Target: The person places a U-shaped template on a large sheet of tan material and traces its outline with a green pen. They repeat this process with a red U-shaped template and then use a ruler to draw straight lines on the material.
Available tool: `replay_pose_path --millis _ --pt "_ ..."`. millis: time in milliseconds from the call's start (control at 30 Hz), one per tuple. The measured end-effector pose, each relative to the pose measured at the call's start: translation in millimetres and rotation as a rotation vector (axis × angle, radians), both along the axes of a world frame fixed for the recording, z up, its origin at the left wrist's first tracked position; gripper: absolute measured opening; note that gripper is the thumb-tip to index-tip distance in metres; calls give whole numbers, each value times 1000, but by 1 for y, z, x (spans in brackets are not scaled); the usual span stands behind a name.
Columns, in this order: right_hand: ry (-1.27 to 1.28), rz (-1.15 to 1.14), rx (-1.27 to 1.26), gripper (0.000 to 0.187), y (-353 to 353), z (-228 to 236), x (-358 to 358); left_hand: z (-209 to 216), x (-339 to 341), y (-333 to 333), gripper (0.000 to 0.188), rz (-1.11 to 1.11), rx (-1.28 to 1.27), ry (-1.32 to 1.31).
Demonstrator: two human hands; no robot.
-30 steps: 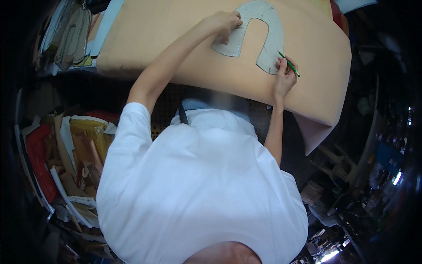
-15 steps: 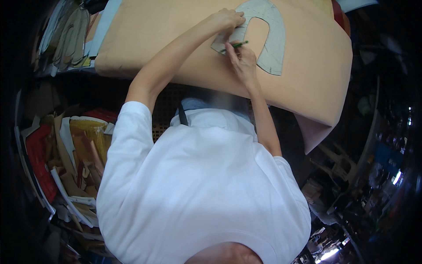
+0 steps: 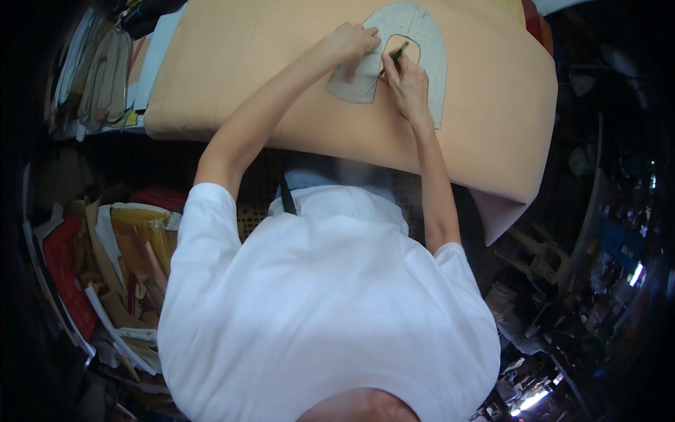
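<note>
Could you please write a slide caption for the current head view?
Left hand on a grey arched template, right hand holding a green pencil by its inner edge, over tan sheet.

white t-shirt (image 3: 330, 295) | short loose sleeves (image 3: 205, 221) | rounded collar (image 3: 360, 391) | dark strap (image 3: 287, 195) near hem (image 3: 351, 198)

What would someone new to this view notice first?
Probably the white shirt, filling the lower middle of the picture. Above it, a pale U-shaped template, its open end toward the person, lies on a broad tan sheet. The left hand rests on its left side, while the right hand holds a green pencil over its cutout.
</note>
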State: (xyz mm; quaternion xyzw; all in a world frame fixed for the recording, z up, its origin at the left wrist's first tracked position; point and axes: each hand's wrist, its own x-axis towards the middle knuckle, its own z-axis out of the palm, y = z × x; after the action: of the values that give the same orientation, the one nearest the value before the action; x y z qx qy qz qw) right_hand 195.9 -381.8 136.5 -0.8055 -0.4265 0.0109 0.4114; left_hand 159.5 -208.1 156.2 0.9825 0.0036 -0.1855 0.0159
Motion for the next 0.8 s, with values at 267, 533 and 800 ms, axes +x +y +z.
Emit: replay_pose_path --millis 267,533,800 --pt "-214 -113 -204 37 45 -1 95 3 2 -7 109 -24 65 1" --pt "28 -235 34 32 -42 -17 50 7 4 -15 109 -7 110 53" --pt "416 -305 223 28 -89 -28 -35 -1 11 -9 98 -29 128 43"
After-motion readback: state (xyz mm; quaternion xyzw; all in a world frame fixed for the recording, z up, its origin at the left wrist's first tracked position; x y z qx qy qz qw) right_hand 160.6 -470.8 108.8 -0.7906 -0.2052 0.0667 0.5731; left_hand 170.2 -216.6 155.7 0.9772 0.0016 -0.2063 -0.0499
